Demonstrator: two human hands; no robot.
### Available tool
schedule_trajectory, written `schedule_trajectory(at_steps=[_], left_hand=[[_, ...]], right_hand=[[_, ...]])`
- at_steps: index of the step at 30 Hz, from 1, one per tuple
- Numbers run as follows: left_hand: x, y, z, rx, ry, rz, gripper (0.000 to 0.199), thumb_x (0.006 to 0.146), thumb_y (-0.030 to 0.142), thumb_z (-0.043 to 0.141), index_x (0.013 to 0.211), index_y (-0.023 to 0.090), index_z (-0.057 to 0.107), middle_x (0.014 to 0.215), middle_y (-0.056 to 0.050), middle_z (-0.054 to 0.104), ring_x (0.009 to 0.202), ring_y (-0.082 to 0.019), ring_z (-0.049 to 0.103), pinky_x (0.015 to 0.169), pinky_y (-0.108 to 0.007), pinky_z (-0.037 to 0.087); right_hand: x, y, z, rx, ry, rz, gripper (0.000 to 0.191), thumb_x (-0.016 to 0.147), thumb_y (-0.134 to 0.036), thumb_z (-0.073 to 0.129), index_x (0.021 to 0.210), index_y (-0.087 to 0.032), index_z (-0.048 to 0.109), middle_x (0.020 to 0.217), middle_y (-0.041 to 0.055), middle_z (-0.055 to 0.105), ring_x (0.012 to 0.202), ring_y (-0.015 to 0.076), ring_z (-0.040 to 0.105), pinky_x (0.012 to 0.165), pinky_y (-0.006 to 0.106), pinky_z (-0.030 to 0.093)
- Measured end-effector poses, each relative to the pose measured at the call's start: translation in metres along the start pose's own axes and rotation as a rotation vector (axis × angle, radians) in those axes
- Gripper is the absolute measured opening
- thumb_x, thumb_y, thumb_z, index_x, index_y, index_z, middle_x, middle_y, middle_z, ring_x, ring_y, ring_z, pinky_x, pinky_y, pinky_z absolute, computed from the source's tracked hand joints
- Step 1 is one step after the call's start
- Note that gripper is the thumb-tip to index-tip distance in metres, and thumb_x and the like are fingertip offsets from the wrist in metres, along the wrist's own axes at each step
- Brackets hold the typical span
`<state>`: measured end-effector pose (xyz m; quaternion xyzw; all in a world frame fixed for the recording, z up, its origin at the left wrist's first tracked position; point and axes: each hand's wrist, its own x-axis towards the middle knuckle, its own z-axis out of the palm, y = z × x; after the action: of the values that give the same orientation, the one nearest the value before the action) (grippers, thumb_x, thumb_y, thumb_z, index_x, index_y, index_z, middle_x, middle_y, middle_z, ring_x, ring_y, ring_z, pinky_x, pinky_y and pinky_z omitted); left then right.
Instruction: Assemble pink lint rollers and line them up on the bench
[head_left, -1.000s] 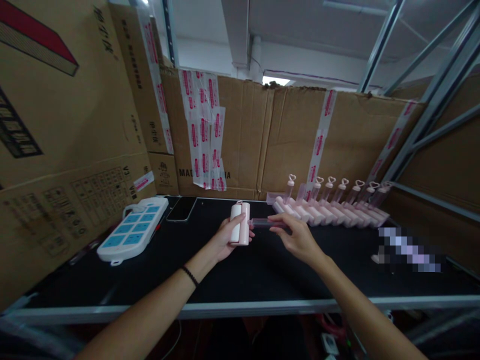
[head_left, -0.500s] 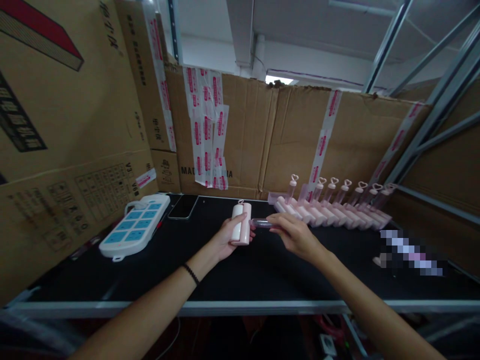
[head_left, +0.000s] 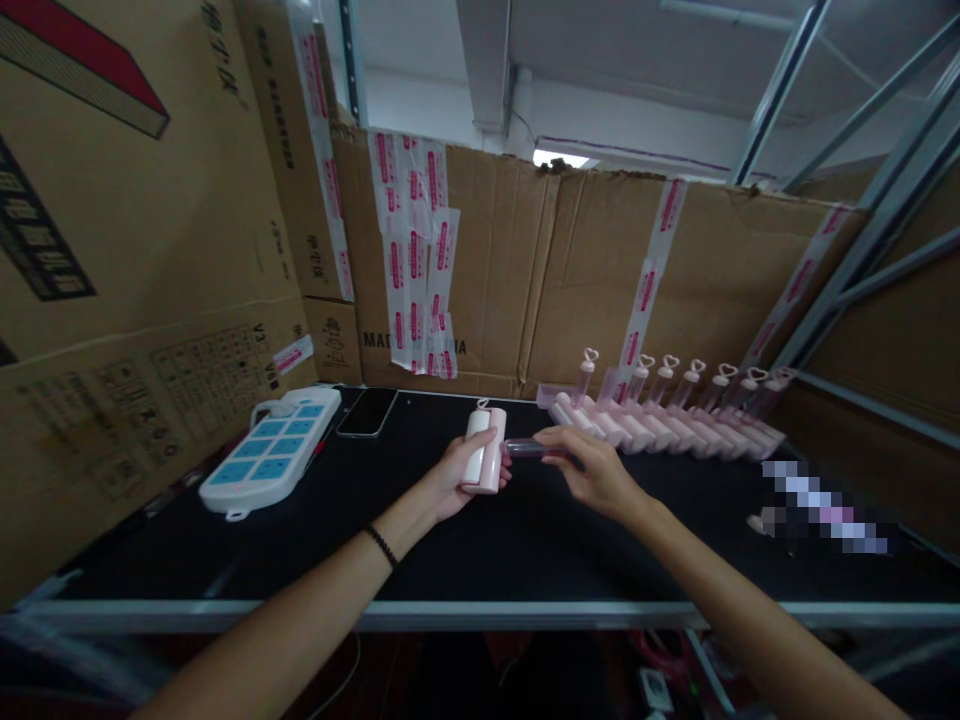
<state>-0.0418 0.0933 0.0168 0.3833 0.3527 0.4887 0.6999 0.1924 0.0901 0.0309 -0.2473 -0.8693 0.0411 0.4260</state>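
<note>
Over the middle of the black table, my left hand (head_left: pixel 455 478) is wrapped round a pink and white cylindrical device (head_left: pixel 492 452) with a small heart-shaped loop at its top. The device is held nearly upright, its white part facing left. Just to the right, my right hand (head_left: pixel 592 468) pinches a clear tube (head_left: pixel 527 448), which lies level with its left end at the device's pink side. Whether the tube touches the device or the left fingertips is unclear. Beyond my right hand stands a row of several pink devices (head_left: pixel 651 430) with clear tubes and heart-shaped loops.
A white power strip with blue sockets (head_left: pixel 271 455) and a phone (head_left: pixel 368 413) lie on the left of the black table (head_left: pixel 337 560). Taped cardboard (head_left: pixel 495 270) walls the back and left. At the right is a pixelated patch beside a small object (head_left: pixel 763 522).
</note>
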Motion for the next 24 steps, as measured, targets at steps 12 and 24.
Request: schedule_trajectory(at_steps=[12,24], left_hand=[[-0.003,0.001,0.003,0.003,0.043,0.067,0.026,0.09,0.034,0.067,0.092,0.008,0.064,0.072,-0.011,0.072,0.055,-0.019,0.068,0.051,-0.028,0.059],[-0.003,0.0,0.003,0.029,0.018,0.127,0.029,0.089,0.038,0.067,0.093,0.009,0.063,0.073,-0.01,0.073,0.056,-0.019,0.069,0.052,-0.03,0.059]], right_hand=[[0.003,-0.004,0.006,0.077,0.052,0.101,0.017,0.094,-0.02,0.058,0.11,-0.023,0.063,0.109,0.009,0.072,0.099,0.0231,0.07,0.086,0.039,0.059],[0.009,-0.011,0.007,0.287,0.065,0.364,0.021,0.094,-0.038,0.061,0.105,-0.021,0.063,0.082,0.0035,0.07,0.065,0.0168,0.069,0.061,0.029,0.057]])
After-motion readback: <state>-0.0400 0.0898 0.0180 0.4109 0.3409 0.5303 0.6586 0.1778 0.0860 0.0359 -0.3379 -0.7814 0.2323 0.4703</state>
